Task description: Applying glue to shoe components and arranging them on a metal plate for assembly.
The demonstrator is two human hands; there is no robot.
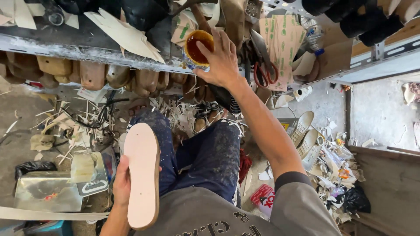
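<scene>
The person's left hand [122, 185] gripped a pale pink shoe sole [142, 175] upright over the near lap, fingers clenched round its edge. The right hand [221, 59] reached far to the metal shelf [87, 54], fingers spread over an open pot of amber glue [197, 47]. Judging by this, fetching glue was in hand; bringing it onto the sole would call for a steady carry.

Right arm stretched forward, left arm tucked low

The right hand [222, 61] reaches out at full arm's length, palm down, fingers spread and curled in a loose grip. The left hand [122, 185] sits close to the body, fingers clasped, forearm angled upward.
</scene>
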